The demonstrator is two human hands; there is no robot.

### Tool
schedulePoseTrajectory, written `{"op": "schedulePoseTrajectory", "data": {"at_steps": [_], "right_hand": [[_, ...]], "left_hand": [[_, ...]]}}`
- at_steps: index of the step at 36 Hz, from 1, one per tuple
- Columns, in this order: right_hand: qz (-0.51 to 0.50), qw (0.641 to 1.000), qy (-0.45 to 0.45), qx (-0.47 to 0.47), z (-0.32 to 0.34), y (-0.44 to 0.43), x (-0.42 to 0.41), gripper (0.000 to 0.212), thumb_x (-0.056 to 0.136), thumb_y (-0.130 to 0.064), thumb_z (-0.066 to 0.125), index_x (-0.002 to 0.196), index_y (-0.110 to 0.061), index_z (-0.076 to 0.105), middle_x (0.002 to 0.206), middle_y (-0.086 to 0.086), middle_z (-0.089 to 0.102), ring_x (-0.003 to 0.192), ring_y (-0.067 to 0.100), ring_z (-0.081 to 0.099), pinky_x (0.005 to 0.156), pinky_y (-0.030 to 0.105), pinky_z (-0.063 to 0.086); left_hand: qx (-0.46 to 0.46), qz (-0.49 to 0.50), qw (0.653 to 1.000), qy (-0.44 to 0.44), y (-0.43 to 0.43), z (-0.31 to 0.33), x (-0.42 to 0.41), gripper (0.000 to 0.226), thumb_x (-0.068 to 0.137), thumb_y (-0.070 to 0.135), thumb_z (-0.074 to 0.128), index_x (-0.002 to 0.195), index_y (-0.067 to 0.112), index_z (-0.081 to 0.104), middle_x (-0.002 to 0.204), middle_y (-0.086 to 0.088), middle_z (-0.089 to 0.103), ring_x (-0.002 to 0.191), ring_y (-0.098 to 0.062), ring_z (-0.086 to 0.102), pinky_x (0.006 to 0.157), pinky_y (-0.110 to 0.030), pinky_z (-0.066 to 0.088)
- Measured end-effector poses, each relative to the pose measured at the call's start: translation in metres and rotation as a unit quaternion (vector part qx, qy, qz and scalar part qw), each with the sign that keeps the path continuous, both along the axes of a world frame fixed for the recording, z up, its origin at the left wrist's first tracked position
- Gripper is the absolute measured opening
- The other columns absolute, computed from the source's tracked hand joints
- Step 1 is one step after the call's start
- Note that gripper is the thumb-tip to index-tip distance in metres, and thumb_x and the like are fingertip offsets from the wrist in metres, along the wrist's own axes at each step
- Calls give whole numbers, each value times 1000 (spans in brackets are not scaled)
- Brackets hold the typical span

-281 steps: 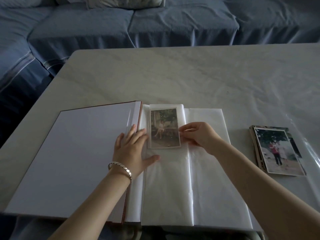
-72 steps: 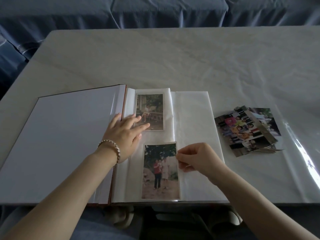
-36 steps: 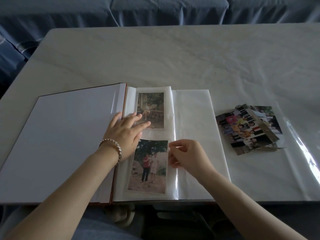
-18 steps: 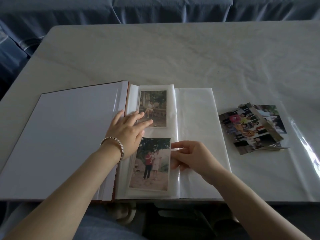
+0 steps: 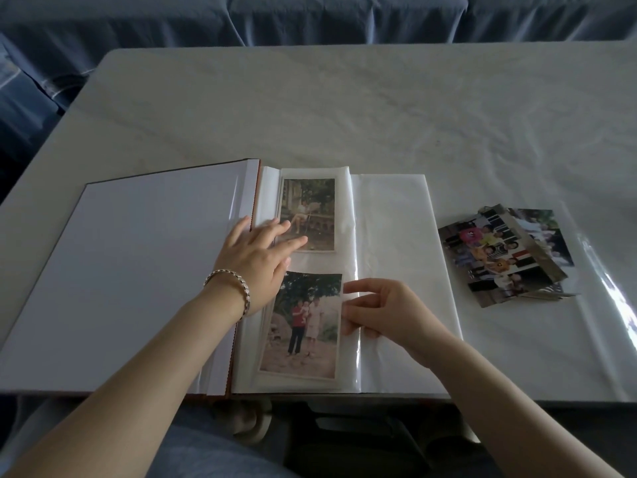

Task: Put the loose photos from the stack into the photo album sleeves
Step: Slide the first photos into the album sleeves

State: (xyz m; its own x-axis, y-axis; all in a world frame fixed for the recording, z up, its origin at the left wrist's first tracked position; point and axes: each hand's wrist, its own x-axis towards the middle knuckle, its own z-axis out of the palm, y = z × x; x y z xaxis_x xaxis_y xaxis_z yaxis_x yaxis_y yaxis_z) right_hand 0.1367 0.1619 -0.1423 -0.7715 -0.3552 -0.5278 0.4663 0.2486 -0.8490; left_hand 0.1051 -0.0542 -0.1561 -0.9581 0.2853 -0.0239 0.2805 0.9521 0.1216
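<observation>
Second photo now slid into the lower album sleeve, below the first.

The right hand (image 5: 386,313), fingertips pinching the lower photo's (image 5: 303,326) right edge, has pushed it leftward into place; the left hand (image 5: 256,260), its grip released, lies flat on the album (image 5: 138,270). More photos wait in the stack (image 5: 499,257) at right on the pale worktop (image 5: 344,108); a blue sofa (image 5: 310,19) lies beyond.

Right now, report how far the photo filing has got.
Done: the upper photo sits in the top sleeve of the album. In hand: the lower photo lies in the sleeve below, with the right hand at its right edge and the left hand flat beside the spine. Left: the stack of loose photos on the table, and the bare right-hand column of the page.
</observation>
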Motion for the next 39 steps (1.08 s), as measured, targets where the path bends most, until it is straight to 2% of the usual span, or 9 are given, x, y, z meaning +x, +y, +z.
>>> {"op": "schedulePoseTrajectory", "data": {"at_steps": [10,15,21,25,28,30,35,39], "right_hand": [[21,1000,-3,19,3,-3,-3,22,84,-6,62,91,-26,58,71,-3,73,55,0,62,50,11,45],[39,998,10,39,3,-3,-1,25,81,-14,70,99,-25,57,77,-3,74,57,1,63,50,11,45],[30,996,22,78,-3,-5,0,32,82,-16,70,112,-17,57,70,7,72,46,5,57,46,16,43],[44,995,29,86,-3,-3,-1,34,81,-14,71,113,-16,60,59,2,69,43,4,55,45,14,41],[46,995,27,82,-3,-4,-1,36,80,-14,71,114,-14,59,68,5,72,47,4,60,43,10,39],[45,995,27,80,-4,-7,0,36,80,-15,72,114,-14,58,71,6,73,50,6,62,42,11,39],[37,997,20,71,-7,-16,4,16,82,-14,71,89,-16,57,66,3,72,51,8,65,39,13,40],[38,997,14,65,-7,-16,3,10,82,-12,70,79,-10,60,62,3,70,46,6,62,38,10,38]], "left_hand": [[0,1,1000,0,1,0,-1,45,99,26,36,142,37,33,154,2,25,143,-15,15,113,-34,-11],[0,0,1000,0,1,0,-1,45,98,25,38,142,36,34,153,1,26,143,-16,16,113,-34,-11],[0,1,1000,1,0,0,0,45,98,26,37,142,37,34,153,2,25,143,-15,17,113,-34,-11],[-1,-1,1000,2,0,-1,0,46,98,25,36,142,38,33,154,2,25,143,-15,16,112,-33,-12],[2,0,1000,3,0,-1,0,45,98,25,37,142,37,34,153,2,26,143,-15,17,111,-31,-13],[1,0,1000,3,1,-1,0,45,98,25,37,142,37,34,153,2,26,143,-14,17,111,-32,-13],[-5,-3,1000,4,1,0,-1,46,98,24,37,142,36,35,153,1,26,142,-15,20,112,-33,-10],[-7,-3,1000,9,1,0,-1,45,98,23,38,141,35,37,152,1,29,141,-15,22,113,-34,-8]]}}
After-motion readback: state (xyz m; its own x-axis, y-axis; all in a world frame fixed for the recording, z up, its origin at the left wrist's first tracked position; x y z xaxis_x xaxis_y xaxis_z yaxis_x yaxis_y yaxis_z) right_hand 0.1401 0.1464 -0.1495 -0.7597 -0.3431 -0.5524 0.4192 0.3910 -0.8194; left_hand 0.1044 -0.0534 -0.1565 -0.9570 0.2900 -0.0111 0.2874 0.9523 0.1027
